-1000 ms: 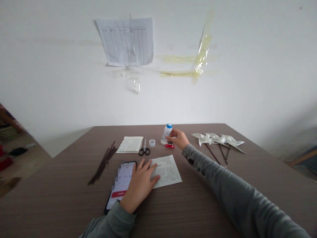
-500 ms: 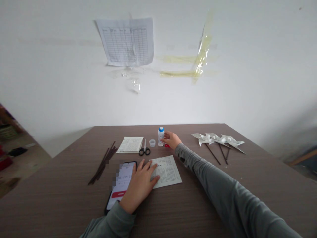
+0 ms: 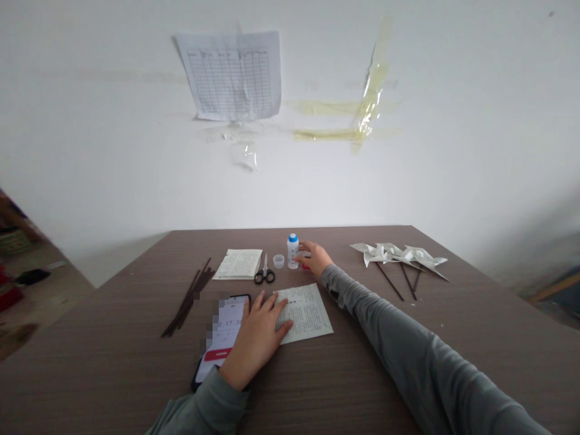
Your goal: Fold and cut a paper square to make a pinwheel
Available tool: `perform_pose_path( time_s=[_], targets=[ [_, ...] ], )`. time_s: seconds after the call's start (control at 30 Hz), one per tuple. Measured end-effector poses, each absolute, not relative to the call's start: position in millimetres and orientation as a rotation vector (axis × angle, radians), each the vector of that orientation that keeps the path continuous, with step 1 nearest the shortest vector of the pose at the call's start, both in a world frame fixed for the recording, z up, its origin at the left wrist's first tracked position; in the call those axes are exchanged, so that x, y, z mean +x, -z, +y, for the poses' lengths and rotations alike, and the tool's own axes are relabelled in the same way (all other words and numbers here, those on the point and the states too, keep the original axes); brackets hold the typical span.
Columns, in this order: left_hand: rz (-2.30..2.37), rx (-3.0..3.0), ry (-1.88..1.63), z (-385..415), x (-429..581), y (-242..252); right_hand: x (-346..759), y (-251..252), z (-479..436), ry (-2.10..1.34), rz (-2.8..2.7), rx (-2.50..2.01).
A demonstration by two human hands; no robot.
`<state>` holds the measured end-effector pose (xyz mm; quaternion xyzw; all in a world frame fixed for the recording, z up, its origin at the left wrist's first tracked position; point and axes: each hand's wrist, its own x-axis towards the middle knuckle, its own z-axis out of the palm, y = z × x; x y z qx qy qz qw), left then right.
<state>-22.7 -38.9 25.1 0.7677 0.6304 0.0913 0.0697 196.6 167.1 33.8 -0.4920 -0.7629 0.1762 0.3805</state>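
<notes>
My left hand [image 3: 258, 332] lies flat with its fingers spread, partly over a phone [image 3: 226, 326] and partly on the left edge of a printed paper sheet [image 3: 310, 314]. It presses on the sheet but grips nothing. My right hand [image 3: 316, 260] reaches to the back of the table. Its thumb and fingers are at the right side of a small upright white bottle with a blue cap [image 3: 293, 249], thumb across the front. Behind that hand a small red object [image 3: 306, 264] is mostly hidden. A small clear cup [image 3: 278, 261] stands left of the bottle.
Black-handled scissors [image 3: 264, 275] lie beside a stack of printed paper [image 3: 238, 264]. Dark thin sticks [image 3: 188, 302] are at the left. Several paper pinwheels [image 3: 399, 255] on dark sticks lie at the right. The white wall [image 3: 290, 193] rises behind the table's far edge.
The bottle and my right fingers have shifted slightly left and nearer. My left hand and the sheet are unchanged.
</notes>
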Motion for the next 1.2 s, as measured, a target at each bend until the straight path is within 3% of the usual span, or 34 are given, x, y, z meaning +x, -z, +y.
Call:
perform_pose_path(
  time_s=[0.33,0.6,0.83,1.2],
  targets=[
    [1.877,2.451,-0.532,-43.2,-12.9,-0.7,242.4,-22.3,119.0,-0.408,-2.048,-1.043],
    [1.932,2.432,-0.536,-44.0,-4.1,-5.7,276.8,-10.2,58.2,-0.306,-2.363,-0.704],
    [1.963,2.397,-0.473,-46.2,1.2,-15.0,272.5,-8.6,10.8,-0.281,-2.497,-0.86],
    [1.919,2.391,-0.46,-45.5,0.2,-22.1,262.8,-5.9,7.8,-0.167,-2.483,-0.929]
  ],
)
